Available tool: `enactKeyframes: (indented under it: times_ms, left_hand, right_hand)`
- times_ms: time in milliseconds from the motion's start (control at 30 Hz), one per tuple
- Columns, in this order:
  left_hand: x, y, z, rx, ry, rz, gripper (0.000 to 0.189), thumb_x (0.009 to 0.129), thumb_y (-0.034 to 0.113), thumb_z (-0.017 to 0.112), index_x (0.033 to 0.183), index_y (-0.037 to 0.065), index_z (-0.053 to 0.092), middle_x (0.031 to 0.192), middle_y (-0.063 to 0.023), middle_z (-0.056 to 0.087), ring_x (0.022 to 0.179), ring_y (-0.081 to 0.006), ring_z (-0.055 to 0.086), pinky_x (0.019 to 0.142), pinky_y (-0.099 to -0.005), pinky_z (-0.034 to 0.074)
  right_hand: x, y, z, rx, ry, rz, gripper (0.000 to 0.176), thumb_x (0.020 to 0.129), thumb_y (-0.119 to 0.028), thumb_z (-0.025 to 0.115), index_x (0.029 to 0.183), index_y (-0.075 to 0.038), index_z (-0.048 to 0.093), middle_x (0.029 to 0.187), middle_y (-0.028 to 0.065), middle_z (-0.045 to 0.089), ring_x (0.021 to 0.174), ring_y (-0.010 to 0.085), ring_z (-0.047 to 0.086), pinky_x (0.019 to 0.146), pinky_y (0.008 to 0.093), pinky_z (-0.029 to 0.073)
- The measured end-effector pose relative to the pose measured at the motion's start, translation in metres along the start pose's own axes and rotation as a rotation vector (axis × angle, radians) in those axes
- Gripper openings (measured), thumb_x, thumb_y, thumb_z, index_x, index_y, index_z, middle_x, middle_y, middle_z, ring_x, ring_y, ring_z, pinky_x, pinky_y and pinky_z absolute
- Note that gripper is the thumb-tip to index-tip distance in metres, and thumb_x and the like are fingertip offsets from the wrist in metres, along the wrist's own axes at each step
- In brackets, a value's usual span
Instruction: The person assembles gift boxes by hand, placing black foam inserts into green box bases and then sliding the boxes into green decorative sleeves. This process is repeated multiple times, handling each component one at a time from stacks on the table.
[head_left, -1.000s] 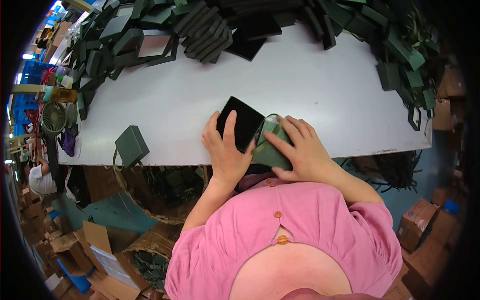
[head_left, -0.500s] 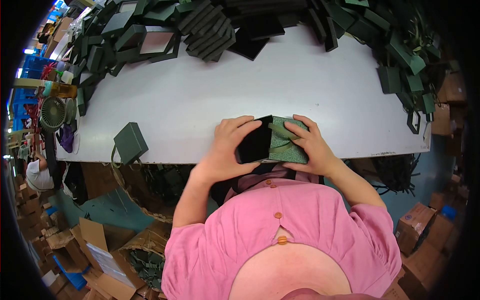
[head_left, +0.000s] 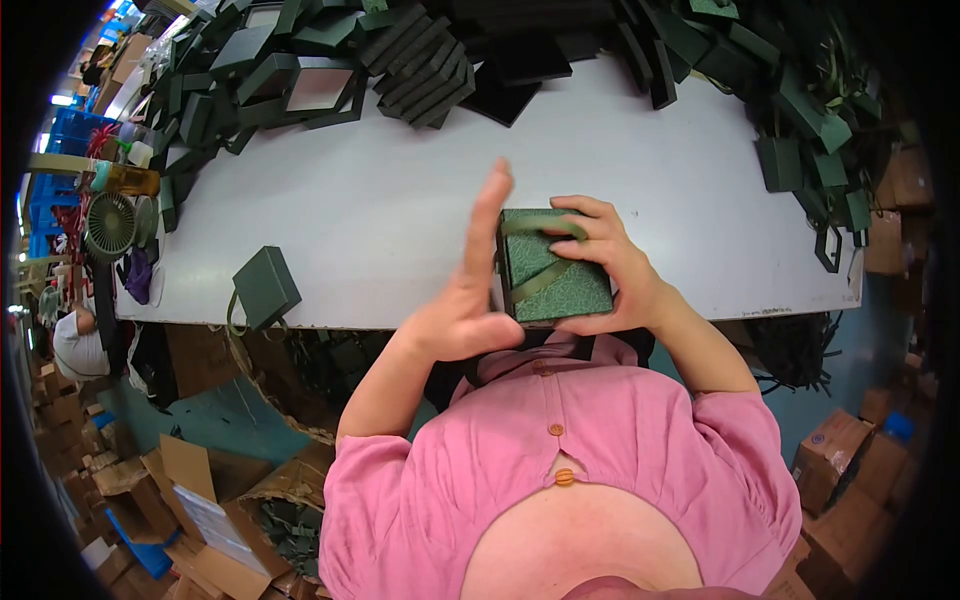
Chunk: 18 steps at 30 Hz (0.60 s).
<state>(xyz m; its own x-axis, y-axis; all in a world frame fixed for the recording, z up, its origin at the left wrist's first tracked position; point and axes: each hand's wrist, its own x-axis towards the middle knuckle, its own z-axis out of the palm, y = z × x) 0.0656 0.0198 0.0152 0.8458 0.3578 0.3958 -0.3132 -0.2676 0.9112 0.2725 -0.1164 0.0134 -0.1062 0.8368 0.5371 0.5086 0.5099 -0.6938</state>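
Note:
A green patterned box (head_left: 560, 285) with an olive ribbon across it is in front of me, close to the table's near edge. My right hand (head_left: 620, 270) grips it from the right, fingers over the ribbon at the top and thumb at the lower edge. A dark rim shows along the box's left side. Upright beside that side is my left hand (head_left: 468, 290), its fingers stretched out and slightly blurred, the thumb pointing toward the box's lower left corner. No object shows in the left palm.
On the white table (head_left: 350, 220), a plain dark green box (head_left: 265, 288) lies at the left near edge. Stacked black foam pads (head_left: 425, 75) and piles of green boxes (head_left: 800, 110) line the back and sides. A small fan (head_left: 110, 225) stands left; an open carton (head_left: 215, 500) is below.
The black part of the box, exposed on the left before, is now hidden under the green patterned part. My left hand has gone from curled around it to stretched out flat beside it.

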Motion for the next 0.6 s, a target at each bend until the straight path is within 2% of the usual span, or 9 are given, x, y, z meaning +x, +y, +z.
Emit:
enactKeyframes:
  times_ms: [100,167,233,300,333,400,433,567,600]
  left_hand:
    - [-0.009,0.004,-0.005,-0.031,0.23,-0.107,0.11,0.096,0.078,0.043,0.168,0.009,-0.003,0.175,-0.0217,-0.005,0.162,-0.0393,0.001,0.126,-0.0579,0.004]
    - [-0.013,0.002,-0.005,0.054,0.265,-0.095,0.107,0.098,0.08,0.035,0.168,0.008,-0.003,0.175,-0.0216,-0.005,0.162,-0.0395,0.0,0.127,-0.0565,0.003]
    - [-0.017,-0.01,0.001,0.172,0.189,-0.004,0.099,0.103,0.072,0.034,0.168,0.005,0.0,0.174,-0.0248,-0.003,0.162,-0.0391,-0.001,0.128,-0.0531,0.003]
    - [-0.025,-0.003,0.02,0.07,0.058,-0.118,0.095,0.106,0.068,0.034,0.167,0.003,0.002,0.173,-0.0282,-0.001,0.162,-0.04,-0.002,0.128,-0.0509,0.004]
    - [-0.025,-0.009,0.019,0.063,0.013,-0.065,0.093,0.106,0.061,0.041,0.167,0.003,0.001,0.172,-0.0294,-0.002,0.161,-0.0398,-0.006,0.128,-0.0501,0.004]
    - [-0.02,-0.005,0.014,0.027,-0.031,-0.09,0.093,0.105,0.047,0.053,0.167,0.004,0.0,0.171,-0.0308,0.002,0.159,-0.0403,0.004,0.126,-0.0496,0.012]
    - [-0.024,0.004,0.01,-0.007,-0.029,-0.175,0.093,0.103,0.04,0.058,0.167,0.004,0.0,0.169,-0.0311,0.008,0.156,-0.0411,0.017,0.124,-0.0498,0.02]
    - [-0.027,0.036,-0.006,-0.192,0.136,-0.517,0.1,0.094,0.01,0.071,0.167,0.008,0.002,0.151,-0.0257,0.043,0.112,-0.0283,0.065,0.097,-0.0392,0.052]
    - [-0.03,0.03,-0.01,-0.354,0.279,-0.549,0.084,0.094,-0.004,0.062,0.165,0.008,0.018,0.118,-0.0141,0.065,0.075,-0.0101,0.058,0.069,-0.0241,0.05]
  right_hand:
    - [-0.002,0.002,-0.006,0.021,0.066,0.007,0.083,0.067,-0.021,0.096,0.138,-0.011,0.055,0.148,0.0167,0.055,0.142,0.0455,0.044,0.114,0.0552,0.038]
    - [-0.009,0.007,-0.002,0.044,0.111,0.022,0.083,0.066,-0.021,0.096,0.138,-0.012,0.055,0.147,0.0172,0.056,0.142,0.0456,0.043,0.115,0.0551,0.038]
    - [-0.009,0.007,0.003,0.044,0.131,0.025,0.084,0.066,-0.021,0.096,0.138,-0.011,0.054,0.146,0.0177,0.057,0.143,0.0458,0.043,0.115,0.0549,0.037]
    - [-0.005,0.004,0.01,0.019,0.129,0.014,0.084,0.066,-0.02,0.096,0.138,-0.011,0.054,0.145,0.0183,0.057,0.143,0.0461,0.042,0.115,0.0546,0.037]
    - [-0.003,0.003,0.013,0.024,0.126,0.014,0.084,0.067,-0.02,0.096,0.139,-0.011,0.054,0.145,0.0184,0.057,0.143,0.0457,0.042,0.115,0.0546,0.036]
    - [0.001,0.002,0.014,0.029,0.125,0.011,0.084,0.067,-0.02,0.095,0.139,-0.01,0.054,0.145,0.0186,0.057,0.143,0.045,0.042,0.116,0.0547,0.036]
    - [0.002,0.002,0.014,0.051,0.131,0.01,0.083,0.068,-0.02,0.095,0.139,-0.01,0.054,0.145,0.0186,0.057,0.143,0.0445,0.043,0.116,0.0547,0.036]
    - [-0.002,0.01,0.003,0.057,0.178,0.04,0.08,0.07,-0.022,0.093,0.138,-0.008,0.054,0.145,0.0189,0.057,0.142,0.0428,0.044,0.117,0.054,0.035]
    - [-0.005,0.013,0.001,0.044,0.196,0.061,0.079,0.07,-0.022,0.093,0.138,-0.007,0.055,0.145,0.019,0.057,0.141,0.0425,0.045,0.117,0.0537,0.035]
